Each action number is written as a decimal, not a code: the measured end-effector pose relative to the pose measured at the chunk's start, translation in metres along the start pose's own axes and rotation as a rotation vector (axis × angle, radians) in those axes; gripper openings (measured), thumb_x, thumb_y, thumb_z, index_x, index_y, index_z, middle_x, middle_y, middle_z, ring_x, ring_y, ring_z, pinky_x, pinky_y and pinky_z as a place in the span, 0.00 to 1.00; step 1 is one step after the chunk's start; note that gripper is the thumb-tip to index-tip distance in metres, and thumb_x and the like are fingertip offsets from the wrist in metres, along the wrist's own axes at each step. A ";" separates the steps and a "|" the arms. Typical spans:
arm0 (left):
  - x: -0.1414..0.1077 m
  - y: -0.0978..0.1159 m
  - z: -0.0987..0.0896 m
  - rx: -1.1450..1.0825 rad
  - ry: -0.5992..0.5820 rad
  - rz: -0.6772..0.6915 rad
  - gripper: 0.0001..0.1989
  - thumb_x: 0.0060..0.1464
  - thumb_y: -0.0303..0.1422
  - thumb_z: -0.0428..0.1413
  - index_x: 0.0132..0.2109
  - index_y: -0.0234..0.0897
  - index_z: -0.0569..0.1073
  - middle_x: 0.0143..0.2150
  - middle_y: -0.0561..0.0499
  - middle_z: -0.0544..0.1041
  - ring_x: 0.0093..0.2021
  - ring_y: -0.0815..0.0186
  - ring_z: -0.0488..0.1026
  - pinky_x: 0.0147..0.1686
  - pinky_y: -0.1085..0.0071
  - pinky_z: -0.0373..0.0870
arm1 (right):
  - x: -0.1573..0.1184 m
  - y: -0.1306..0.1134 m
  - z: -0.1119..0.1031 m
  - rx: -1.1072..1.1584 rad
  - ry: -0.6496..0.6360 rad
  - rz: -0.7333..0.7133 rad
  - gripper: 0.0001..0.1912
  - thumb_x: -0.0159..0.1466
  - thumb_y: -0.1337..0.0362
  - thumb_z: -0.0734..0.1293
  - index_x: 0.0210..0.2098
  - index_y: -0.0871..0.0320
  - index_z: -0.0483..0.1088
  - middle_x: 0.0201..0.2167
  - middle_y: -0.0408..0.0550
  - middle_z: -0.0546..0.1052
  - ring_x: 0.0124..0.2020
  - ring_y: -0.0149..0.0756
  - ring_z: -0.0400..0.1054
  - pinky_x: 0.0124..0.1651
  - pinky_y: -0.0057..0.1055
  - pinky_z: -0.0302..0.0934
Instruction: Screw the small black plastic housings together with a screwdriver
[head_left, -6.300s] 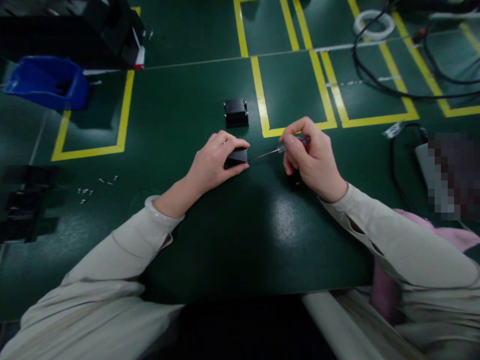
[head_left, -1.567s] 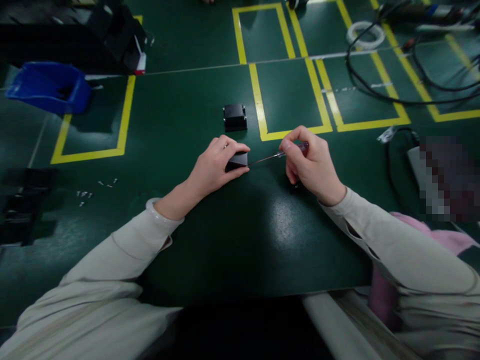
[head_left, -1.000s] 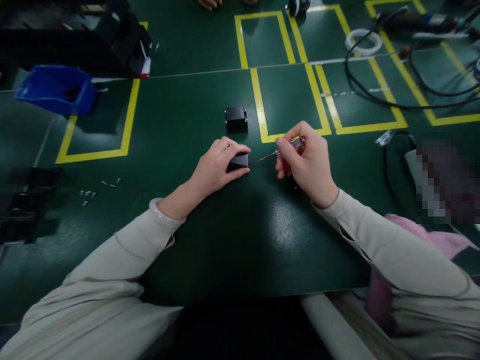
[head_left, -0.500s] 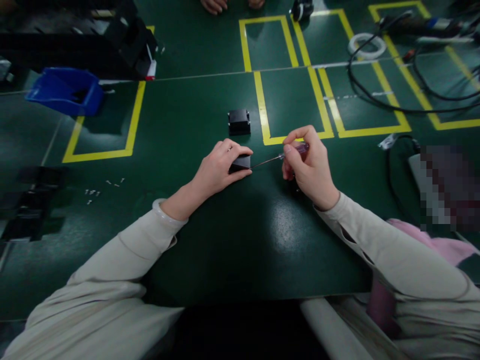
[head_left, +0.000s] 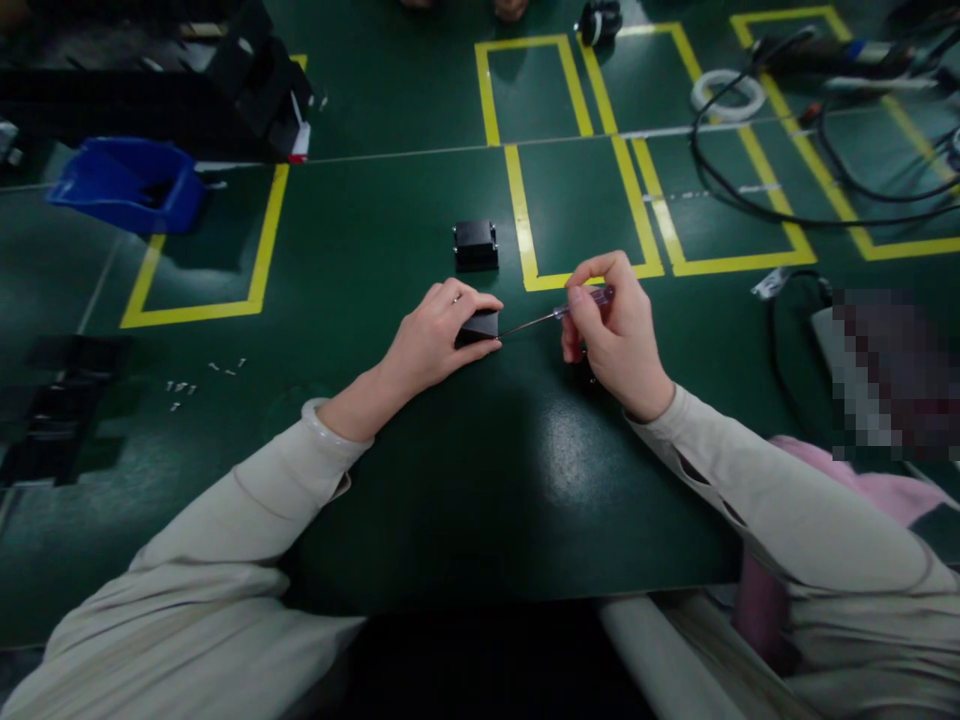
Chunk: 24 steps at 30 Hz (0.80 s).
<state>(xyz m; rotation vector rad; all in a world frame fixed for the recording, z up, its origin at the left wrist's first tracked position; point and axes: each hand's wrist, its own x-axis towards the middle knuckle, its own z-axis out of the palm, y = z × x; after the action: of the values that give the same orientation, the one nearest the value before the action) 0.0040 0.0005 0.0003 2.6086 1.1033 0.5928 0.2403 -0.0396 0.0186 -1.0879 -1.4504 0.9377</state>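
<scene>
My left hand is closed on a small black block on the green table, thumb and fingers on opposite sides of it. My right hand grips the clear purplish handle of a screwdriver. Its thin shaft points left, and the tip meets the block's right end near my left thumb. A second black block with shiny metal bits at its sides stands just beyond my left hand. Something small and dark lies partly hidden beneath my right hand.
Several small screws lie left, near black parts. A blue bin and black rack stand back left. Cables, a white ring and a pixelated object lie right. Another person's fingers show at the top.
The whole view has shifted very slightly. At the top edge, the other person's left-hand fingers in view have drawn back upward. My hands keep the same hold on block and screwdriver.
</scene>
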 end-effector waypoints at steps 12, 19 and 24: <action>0.000 0.000 0.001 0.005 -0.002 -0.003 0.19 0.63 0.40 0.59 0.58 0.40 0.69 0.52 0.43 0.73 0.53 0.55 0.70 0.52 0.56 0.70 | 0.000 0.003 0.000 0.002 -0.002 0.005 0.13 0.70 0.49 0.63 0.39 0.50 0.61 0.15 0.31 0.61 0.13 0.26 0.60 0.15 0.29 0.48; 0.000 0.000 0.000 -0.008 -0.004 -0.003 0.19 0.63 0.39 0.59 0.58 0.40 0.69 0.53 0.44 0.73 0.53 0.55 0.70 0.52 0.56 0.69 | 0.001 0.000 -0.001 0.004 -0.010 0.018 0.14 0.71 0.50 0.63 0.35 0.52 0.62 0.14 0.32 0.61 0.13 0.26 0.61 0.16 0.29 0.50; 0.000 -0.001 0.000 -0.004 -0.009 -0.007 0.19 0.63 0.40 0.58 0.58 0.40 0.69 0.53 0.43 0.73 0.53 0.55 0.69 0.52 0.56 0.69 | 0.002 -0.002 -0.001 -0.005 -0.015 0.015 0.16 0.70 0.49 0.63 0.33 0.52 0.63 0.13 0.32 0.59 0.12 0.27 0.60 0.17 0.30 0.47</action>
<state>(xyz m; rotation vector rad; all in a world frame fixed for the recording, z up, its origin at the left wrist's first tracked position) 0.0036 0.0009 -0.0002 2.5999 1.1069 0.5809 0.2413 -0.0379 0.0210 -1.0986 -1.4590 0.9556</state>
